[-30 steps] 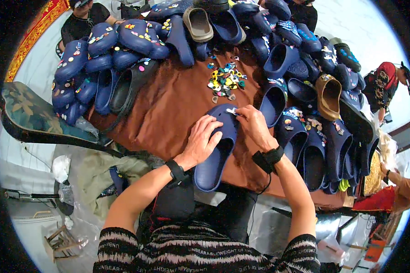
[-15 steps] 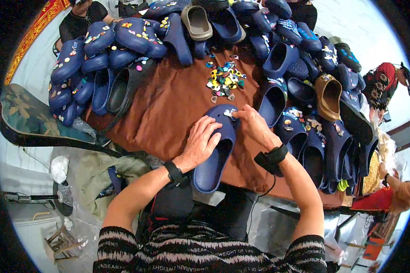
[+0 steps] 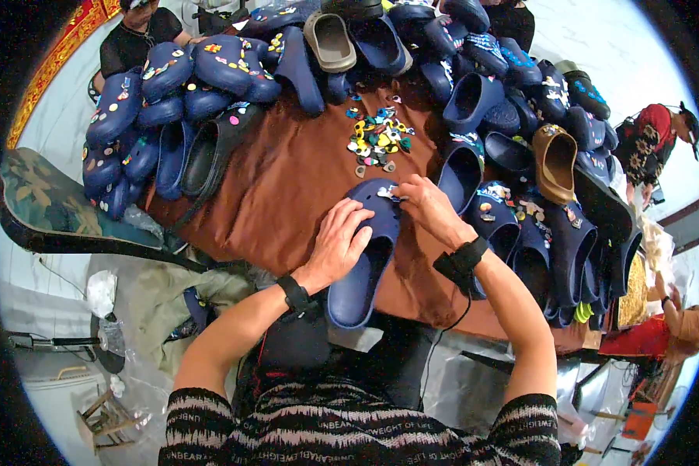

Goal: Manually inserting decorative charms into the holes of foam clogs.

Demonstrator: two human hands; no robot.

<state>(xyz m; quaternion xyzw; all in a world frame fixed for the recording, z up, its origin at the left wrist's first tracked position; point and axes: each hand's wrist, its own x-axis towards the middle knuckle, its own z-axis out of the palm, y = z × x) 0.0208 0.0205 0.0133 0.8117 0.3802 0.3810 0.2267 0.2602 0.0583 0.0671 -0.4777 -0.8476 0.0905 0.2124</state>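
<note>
A brown-clothed tabletop [image 3: 287, 186] is ringed from nine to three o'clock by piled navy clogs [image 3: 202, 70]. At centre lies one navy clog [image 3: 365, 256], steadied by the left hand [image 3: 338, 245] with fingers spread flat. The right hand [image 3: 427, 206] pinches a small charm [image 3: 387, 192] onto its toe (loose charms [image 3: 377, 140] wait at twelve o'clock).

Both forearms are extended forward from the lower edge, bare, converging toward centre. Left hand [image 3: 340, 242] is laid palm-down, fingers spread and curled over, wrist slightly bent. Right hand [image 3: 426, 206] is turned inward, fingers pinched together at the tips, close to the left fingertips. A black band is worn on each wrist. Striped sleeves are pushed up at the upper arms.
</note>
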